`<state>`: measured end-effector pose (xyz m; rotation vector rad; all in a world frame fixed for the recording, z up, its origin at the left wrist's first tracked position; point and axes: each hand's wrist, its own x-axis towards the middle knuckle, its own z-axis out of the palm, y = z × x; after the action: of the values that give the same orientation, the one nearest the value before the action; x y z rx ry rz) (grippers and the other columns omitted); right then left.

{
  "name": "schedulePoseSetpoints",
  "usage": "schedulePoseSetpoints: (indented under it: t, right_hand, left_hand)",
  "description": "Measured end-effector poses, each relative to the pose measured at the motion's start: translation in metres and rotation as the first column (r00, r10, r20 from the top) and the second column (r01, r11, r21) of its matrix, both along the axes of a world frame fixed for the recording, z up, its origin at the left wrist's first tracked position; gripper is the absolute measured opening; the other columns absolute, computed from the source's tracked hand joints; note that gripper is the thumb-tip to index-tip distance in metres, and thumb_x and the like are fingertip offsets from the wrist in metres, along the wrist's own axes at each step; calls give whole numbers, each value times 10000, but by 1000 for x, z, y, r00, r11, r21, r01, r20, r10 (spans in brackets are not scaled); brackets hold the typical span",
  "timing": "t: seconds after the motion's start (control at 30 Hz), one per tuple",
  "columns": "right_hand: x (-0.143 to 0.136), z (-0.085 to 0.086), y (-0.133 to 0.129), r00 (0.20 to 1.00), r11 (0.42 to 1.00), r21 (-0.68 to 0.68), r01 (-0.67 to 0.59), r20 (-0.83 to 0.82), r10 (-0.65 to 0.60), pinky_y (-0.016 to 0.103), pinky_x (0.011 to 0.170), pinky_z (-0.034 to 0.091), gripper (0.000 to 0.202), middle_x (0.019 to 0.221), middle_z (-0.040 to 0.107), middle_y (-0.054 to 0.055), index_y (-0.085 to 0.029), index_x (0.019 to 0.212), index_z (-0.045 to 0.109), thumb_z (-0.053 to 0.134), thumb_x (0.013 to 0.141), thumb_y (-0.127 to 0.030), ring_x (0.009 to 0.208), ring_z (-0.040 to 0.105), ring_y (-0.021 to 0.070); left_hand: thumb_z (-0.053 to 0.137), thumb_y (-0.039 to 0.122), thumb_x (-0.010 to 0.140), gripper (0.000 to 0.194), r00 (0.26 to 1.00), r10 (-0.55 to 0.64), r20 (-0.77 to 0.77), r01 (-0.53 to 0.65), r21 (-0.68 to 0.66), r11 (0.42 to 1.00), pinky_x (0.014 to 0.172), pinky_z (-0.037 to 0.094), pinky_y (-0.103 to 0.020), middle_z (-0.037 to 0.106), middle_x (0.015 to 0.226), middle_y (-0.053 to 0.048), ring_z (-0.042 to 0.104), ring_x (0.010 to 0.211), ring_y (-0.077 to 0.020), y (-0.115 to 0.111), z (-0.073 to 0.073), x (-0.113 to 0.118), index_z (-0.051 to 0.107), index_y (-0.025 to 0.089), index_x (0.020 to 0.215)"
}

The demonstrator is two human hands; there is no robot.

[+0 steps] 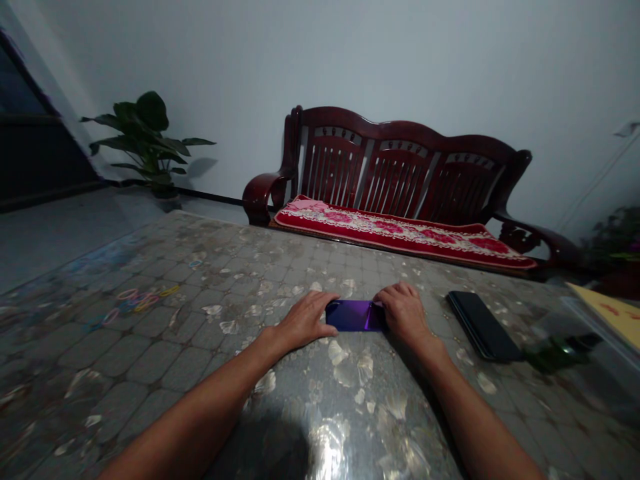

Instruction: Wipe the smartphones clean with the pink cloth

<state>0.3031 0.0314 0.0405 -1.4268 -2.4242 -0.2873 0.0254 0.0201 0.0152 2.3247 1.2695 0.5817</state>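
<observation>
On the near side of the glossy blue-purple slab (354, 317), bare table top (160, 347) shines under the light, and the slab itself lies level or nearly so, caught between the person's two hands. By the look of it the work is at the handling stage: taking hold is done, letting go is not, and whatever else remains cannot be told from this view. At the slab's left end, the left hand (307, 317) makes a wide C, thumb at the near corner and forefinger at the far one, so the end sits gripped across its width. At the slab's right end, the right hand (404, 312) has its fingers bent and close together over the edge; its thumb is hidden, so the exact pinch is unclear. Well to the slab's right lie a dark phone (484, 327) and, past it, a clear box (607, 373) with a yellow sheet (607, 310) on top. Well to the slab's left are scattered coloured bands (146, 302). Beyond the slab stands a carved wooden bench (395, 180) with a red floral cover (393, 227); a leafy plant (150, 140) stands far beyond it to the left.
</observation>
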Motion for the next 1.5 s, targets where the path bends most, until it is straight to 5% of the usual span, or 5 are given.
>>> schedulePoseSetpoints:
  t: [0.2, 0.87, 1.03, 1.3, 1.5]
  right_hand:
    - [1, -2, 1, 999, 999, 10, 48, 0, -48, 375, 886, 314, 233, 884, 735, 67, -227, 900, 749, 557, 929, -100, 913, 513, 248]
    - [-33, -15, -15, 979, 974, 114, -197, -37, 203, 405, 1088, 293, 192, 944, 744, 29, -237, 951, 738, 608, 925, -98, 926, 545, 217]
    - [-26, -16, -16, 990, 986, 116, -118, -62, 126, 399, 989, 358, 216, 942, 743, 57, -213, 959, 742, 579, 918, -78, 939, 536, 239]
    - [-39, -14, -23, 961, 964, 59, -258, -87, 263, 392, 983, 362, 190, 955, 732, 68, -214, 1007, 740, 569, 956, -147, 930, 532, 229]
    - [-42, -11, -13, 990, 991, 15, -132, -40, 132, 358, 848, 366, 178, 902, 721, 74, -203, 985, 756, 596, 941, -136, 899, 518, 234]
  left_hand:
    - [864, 310, 749, 771, 1000, 10, 5, -10, -7, 1000, 1081, 442, -435, 607, 1367, -116, 556, 1261, -308, 0, -1, -1, 504, 205, 1422]
    - [892, 298, 705, 829, 999, 27, 16, -27, -33, 999, 1101, 433, -449, 599, 1397, -134, 551, 1274, -314, -1, 2, 3, 496, 199, 1427]
    - [893, 293, 696, 850, 998, 55, 43, -54, -19, 998, 1108, 420, -478, 587, 1404, -132, 548, 1286, -321, -2, 2, 3, 485, 229, 1438]
    - [909, 249, 661, 909, 993, 79, 86, -74, -56, 996, 1098, 430, -473, 587, 1397, -147, 537, 1304, -334, -2, 0, 5, 466, 204, 1454]
    - [915, 225, 635, 941, 990, 89, 105, -82, -73, 994, 1086, 439, -466, 608, 1363, -136, 548, 1290, -330, -1, 2, 4, 463, 217, 1460]
